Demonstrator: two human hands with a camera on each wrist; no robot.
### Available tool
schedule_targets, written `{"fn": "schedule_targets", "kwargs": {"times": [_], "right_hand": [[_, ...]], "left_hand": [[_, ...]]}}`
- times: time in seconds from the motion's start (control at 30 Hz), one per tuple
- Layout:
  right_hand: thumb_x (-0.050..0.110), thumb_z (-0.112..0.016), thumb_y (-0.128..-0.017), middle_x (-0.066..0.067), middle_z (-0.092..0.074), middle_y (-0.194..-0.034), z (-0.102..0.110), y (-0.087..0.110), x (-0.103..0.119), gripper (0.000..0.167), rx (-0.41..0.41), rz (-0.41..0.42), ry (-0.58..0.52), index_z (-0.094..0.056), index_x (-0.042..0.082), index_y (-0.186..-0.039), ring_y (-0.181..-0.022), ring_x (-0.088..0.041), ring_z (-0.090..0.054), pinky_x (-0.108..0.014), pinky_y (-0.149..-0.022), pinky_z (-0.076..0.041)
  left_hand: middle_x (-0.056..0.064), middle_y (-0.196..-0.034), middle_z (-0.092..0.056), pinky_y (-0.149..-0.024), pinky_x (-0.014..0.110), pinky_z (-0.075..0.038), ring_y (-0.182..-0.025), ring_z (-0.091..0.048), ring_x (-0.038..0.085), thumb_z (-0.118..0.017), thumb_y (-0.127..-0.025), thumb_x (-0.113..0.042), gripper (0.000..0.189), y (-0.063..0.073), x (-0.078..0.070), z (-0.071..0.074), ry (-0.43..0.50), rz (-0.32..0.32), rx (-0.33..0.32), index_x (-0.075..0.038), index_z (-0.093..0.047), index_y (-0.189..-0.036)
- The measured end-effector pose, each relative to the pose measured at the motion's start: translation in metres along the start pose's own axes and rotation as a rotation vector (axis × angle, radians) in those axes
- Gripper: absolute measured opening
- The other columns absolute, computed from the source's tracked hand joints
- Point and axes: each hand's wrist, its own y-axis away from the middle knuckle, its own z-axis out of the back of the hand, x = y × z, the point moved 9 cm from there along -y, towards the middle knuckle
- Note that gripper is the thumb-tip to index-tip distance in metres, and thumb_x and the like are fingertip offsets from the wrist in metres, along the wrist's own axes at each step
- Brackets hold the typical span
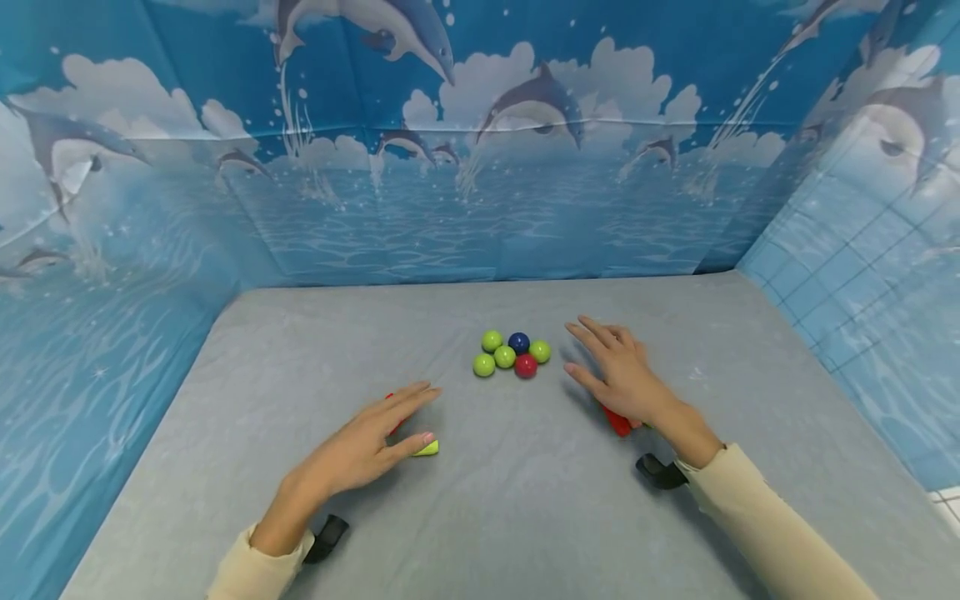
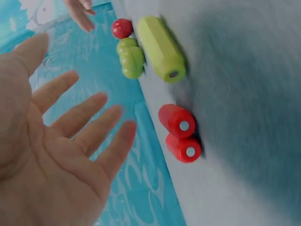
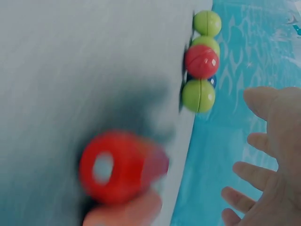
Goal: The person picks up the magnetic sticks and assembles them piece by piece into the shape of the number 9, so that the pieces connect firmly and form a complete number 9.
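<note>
My left hand (image 1: 367, 442) hovers over the left part of the grey surface with fingers extended and nothing held. Partly hidden beneath it in the head view is a yellow-green faceted stick (image 1: 426, 448). The left wrist view shows that stick (image 2: 162, 49) lying near two red sticks (image 2: 176, 120) with pale round ends, beyond the spread fingers. My right hand (image 1: 622, 375) is held above a red stick (image 1: 618, 422), fingers spread and palm free. In the right wrist view this red stick (image 3: 115, 167) is blurred, beside a peach-coloured piece (image 3: 124, 212).
Between the hands, farther back, lies a cluster of shiny balls: several green ones (image 1: 484, 365), a dark blue ball (image 1: 519, 342) and a red ball (image 1: 526, 366). A dolphin-print curtain (image 1: 495, 225) encloses the back and sides of the grey surface (image 1: 510, 517).
</note>
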Motion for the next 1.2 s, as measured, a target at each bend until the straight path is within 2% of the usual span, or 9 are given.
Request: {"fn": "schedule_targets", "kwargs": {"times": [0.13,0.23,0.3,0.37,0.47,0.6,0.77,1.03,1.2], "right_hand": [[0.032,-0.063,-0.1,-0.021,-0.031,-0.159,-0.006,-0.005,0.013,0.059,-0.02,0.024,-0.016,-0.042,0.017,-0.152,-0.132,-0.049,-0.034,-0.071,-0.098,-0.028],[0.03,-0.064,-0.099,-0.022,-0.034,-0.157,-0.011,-0.008,0.021,0.054,-0.029,0.042,-0.035,-0.048,0.02,-0.149,-0.131,-0.051,-0.035,-0.07,-0.098,-0.03],[0.03,-0.065,-0.099,-0.022,-0.037,-0.153,-0.014,-0.01,0.025,0.052,-0.026,0.046,-0.067,-0.05,0.02,-0.148,-0.128,-0.048,-0.038,-0.068,-0.098,-0.031],[0.029,-0.065,-0.099,-0.021,-0.042,-0.148,-0.017,-0.011,0.03,0.049,-0.015,0.051,-0.145,-0.053,0.02,-0.145,-0.126,-0.043,-0.04,-0.065,-0.099,-0.032],[0.024,-0.066,-0.099,-0.018,-0.049,-0.136,-0.023,-0.015,0.036,0.046,0.016,0.046,-0.294,-0.055,0.017,-0.143,-0.117,-0.036,-0.048,-0.056,-0.095,-0.041],[0.014,-0.067,-0.097,-0.018,-0.055,-0.123,-0.032,-0.017,0.04,0.044,0.043,0.01,-0.413,-0.057,0.014,-0.14,-0.103,-0.03,-0.058,-0.042,-0.08,-0.051],[0.006,-0.068,-0.095,-0.021,-0.055,-0.12,-0.038,-0.017,0.041,0.042,0.023,-0.028,-0.411,-0.059,0.01,-0.135,-0.094,-0.026,-0.061,-0.036,-0.074,-0.05],[0.008,-0.068,-0.095,-0.018,-0.053,-0.12,-0.042,-0.02,0.042,0.045,0.028,-0.062,-0.336,-0.057,0.009,-0.139,-0.095,-0.024,-0.062,-0.04,-0.079,-0.053],[0.008,-0.068,-0.095,-0.017,-0.054,-0.122,-0.043,-0.022,0.042,0.039,0.027,-0.064,-0.316,-0.061,0.009,-0.133,-0.097,-0.025,-0.062,-0.041,-0.081,-0.054]], "left_hand": [[-0.001,-0.151,-0.05,-0.112,0.053,-0.038,-0.142,-0.044,0.023,-0.068,-0.096,-0.036,0.053,-0.001,-0.004,-0.001,0.054,-0.053,-0.009,-0.026,-0.052,-0.146],[-0.005,-0.144,-0.055,-0.107,0.051,-0.043,-0.135,-0.051,0.021,-0.071,-0.095,-0.03,0.049,-0.001,-0.005,-0.001,0.077,-0.087,-0.012,-0.021,-0.058,-0.141],[-0.006,-0.14,-0.058,-0.105,0.05,-0.046,-0.131,-0.054,0.02,-0.072,-0.094,-0.026,0.046,-0.002,-0.003,-0.003,0.127,-0.094,-0.004,-0.019,-0.06,-0.138],[-0.004,-0.137,-0.06,-0.104,0.048,-0.047,-0.129,-0.056,0.021,-0.072,-0.094,-0.02,0.043,-0.005,-0.002,-0.006,0.187,-0.097,0.01,-0.017,-0.061,-0.136],[0.0,-0.133,-0.063,-0.104,0.043,-0.048,-0.126,-0.058,0.022,-0.071,-0.094,-0.012,0.04,-0.007,-0.001,-0.012,0.251,-0.1,0.027,-0.012,-0.063,-0.132],[-0.002,-0.13,-0.064,-0.104,0.038,-0.048,-0.123,-0.059,0.02,-0.069,-0.093,-0.004,0.037,-0.009,0.002,-0.023,0.257,-0.089,0.046,-0.011,-0.064,-0.129],[-0.003,-0.127,-0.065,-0.101,0.035,-0.049,-0.12,-0.059,0.018,-0.069,-0.092,-0.001,0.037,-0.011,0.005,-0.032,0.241,-0.083,0.054,-0.012,-0.065,-0.127],[0.005,-0.124,-0.066,-0.098,0.035,-0.052,-0.113,-0.063,0.021,-0.068,-0.092,0.002,0.034,-0.011,0.006,-0.03,0.236,-0.096,0.038,-0.009,-0.065,-0.125],[0.005,-0.122,-0.067,-0.096,0.037,-0.053,-0.11,-0.065,0.021,-0.067,-0.092,0.003,0.034,-0.01,0.006,-0.029,0.222,-0.109,0.026,-0.009,-0.065,-0.124]]}}
